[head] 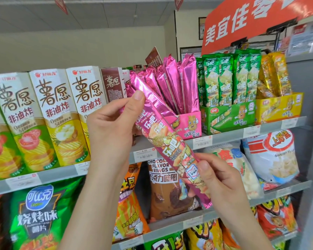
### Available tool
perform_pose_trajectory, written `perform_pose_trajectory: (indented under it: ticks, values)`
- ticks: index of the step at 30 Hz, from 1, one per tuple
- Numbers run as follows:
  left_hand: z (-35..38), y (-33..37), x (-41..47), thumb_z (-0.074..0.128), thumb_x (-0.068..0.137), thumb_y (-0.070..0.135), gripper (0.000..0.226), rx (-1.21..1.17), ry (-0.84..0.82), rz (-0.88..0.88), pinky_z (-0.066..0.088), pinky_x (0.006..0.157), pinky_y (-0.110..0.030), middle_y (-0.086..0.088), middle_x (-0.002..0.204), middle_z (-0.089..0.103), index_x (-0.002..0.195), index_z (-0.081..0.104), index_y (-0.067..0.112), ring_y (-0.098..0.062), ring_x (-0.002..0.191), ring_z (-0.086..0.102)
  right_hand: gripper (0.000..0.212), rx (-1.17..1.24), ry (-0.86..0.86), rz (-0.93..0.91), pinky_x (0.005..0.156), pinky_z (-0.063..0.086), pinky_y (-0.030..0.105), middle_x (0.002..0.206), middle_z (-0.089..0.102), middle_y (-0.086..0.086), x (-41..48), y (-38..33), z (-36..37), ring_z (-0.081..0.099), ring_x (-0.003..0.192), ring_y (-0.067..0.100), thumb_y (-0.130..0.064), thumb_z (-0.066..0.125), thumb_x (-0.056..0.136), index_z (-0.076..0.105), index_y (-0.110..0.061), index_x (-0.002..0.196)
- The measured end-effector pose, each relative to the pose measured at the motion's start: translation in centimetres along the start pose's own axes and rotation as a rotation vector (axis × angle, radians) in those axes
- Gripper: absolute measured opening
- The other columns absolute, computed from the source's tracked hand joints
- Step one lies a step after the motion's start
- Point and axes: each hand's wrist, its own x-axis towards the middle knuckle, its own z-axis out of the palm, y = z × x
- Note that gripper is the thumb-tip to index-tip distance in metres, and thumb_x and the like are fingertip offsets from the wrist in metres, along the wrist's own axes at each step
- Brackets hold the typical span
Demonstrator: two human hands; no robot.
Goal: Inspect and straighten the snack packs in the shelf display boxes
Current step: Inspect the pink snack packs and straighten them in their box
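A long pink snack pack [167, 141] slants from upper left to lower right in front of the shelves. My left hand [114, 127] grips its upper end, thumb on the front. My right hand [219, 181] pinches its lower end. Behind it, the pink display box [190, 123] on the top shelf holds several more pink packs [172, 83], leaning left and fanned unevenly. To the right stand a green display box [229, 118] with upright green packs [226, 78] and a yellow display box [278, 107] with tilted yellow packs [273, 74].
Tall chip cartons [52, 114] fill the top shelf to the left. Below hang bags of chips, a brown chocolate-ring bag [163, 188] and a white shrimp-cracker bag [273, 156]. Grey shelf rails [224, 138] carry price tags. An orange sign [251, 20] overhangs at the upper right.
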Motion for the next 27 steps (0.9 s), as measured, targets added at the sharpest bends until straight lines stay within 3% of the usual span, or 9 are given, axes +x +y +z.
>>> perform_pose_trajectory:
  ticks: [2,4,7,9,11,15,19,27]
  values:
    - [-0.2,0.1,0.1,0.072,0.082,0.033,0.010,-0.032,-0.054,-0.026,0.040,0.054,-0.028,0.008,0.065,0.064,0.083,0.077,0.024,-0.007,0.056,0.055,0.051,0.013,-0.005,0.036,0.043,0.048,0.019,0.072,0.072,0.009,0.0,-0.1,-0.2,0.065,0.047,0.017,-0.075,0.064,0.072,0.074,-0.032,0.098]
    - [-0.9,0.2,0.3,0.071,0.081,0.043,0.028,-0.029,-0.199,-0.064,0.045,0.056,-0.028,0.003,0.076,0.065,0.104,0.074,0.028,-0.009,0.063,0.058,0.055,0.040,-0.040,0.085,0.040,0.046,0.021,0.067,0.071,0.014,0.1,-0.1,-0.5,0.060,0.040,0.020,-0.077,0.062,0.071,0.075,-0.029,0.092]
    - [-2.6,0.3,0.6,0.073,0.070,0.064,0.064,0.004,-0.558,-0.104,0.041,0.065,-0.041,-0.028,0.089,0.055,0.123,0.065,0.028,-0.029,0.075,0.050,0.059,0.163,-0.115,0.198,0.037,0.045,0.020,0.062,0.069,0.020,0.3,-0.1,-0.8,0.057,0.034,0.019,-0.077,0.065,0.068,0.076,-0.020,0.079]
    - [-3.0,0.1,0.5,0.078,0.070,0.056,0.061,-0.018,-0.651,-0.047,0.045,0.058,-0.029,-0.019,0.077,0.058,0.121,0.065,0.025,-0.024,0.062,0.051,0.060,0.248,-0.166,0.265,0.036,0.045,0.021,0.062,0.068,0.023,0.3,-0.1,-0.6,0.056,0.033,0.019,-0.074,0.068,0.067,0.075,-0.015,0.076]
    - [-2.9,0.0,0.4,0.082,0.068,0.050,0.046,-0.017,-0.531,0.012,0.049,0.049,-0.020,0.002,0.072,0.068,0.105,0.071,0.025,-0.012,0.055,0.060,0.063,0.269,-0.183,0.312,0.037,0.048,0.023,0.067,0.070,0.023,0.3,-0.1,-0.2,0.059,0.036,0.020,-0.076,0.069,0.064,0.076,-0.017,0.083]
    - [-2.7,0.2,0.5,0.078,0.072,0.053,0.032,0.027,-0.279,0.064,0.055,0.051,-0.027,0.005,0.079,0.073,0.093,0.073,0.029,-0.013,0.064,0.067,0.059,0.178,-0.182,0.228,0.054,0.057,0.026,0.092,0.076,0.006,0.1,0.1,0.0,0.072,0.064,0.019,-0.079,0.069,0.062,0.072,-0.042,0.108]
    - [-2.7,0.5,0.8,0.072,0.080,0.044,0.021,0.086,-0.115,0.102,0.053,0.052,-0.025,0.007,0.078,0.072,0.094,0.073,0.028,-0.013,0.065,0.065,0.048,0.142,-0.236,0.125,0.082,0.053,0.020,0.115,0.072,-0.006,0.1,0.1,-0.1,0.069,0.105,0.011,-0.056,0.075,0.075,0.069,-0.038,0.120]
    - [-2.2,0.2,0.7,0.067,0.090,0.031,0.014,0.065,0.012,0.136,0.049,0.052,-0.028,0.009,0.076,0.071,0.100,0.070,0.021,-0.010,0.063,0.060,0.044,0.095,-0.221,0.131,0.084,0.054,0.021,0.116,0.072,-0.003,0.1,0.8,-0.2,0.067,0.110,0.015,-0.032,0.081,0.076,0.069,-0.039,0.118]
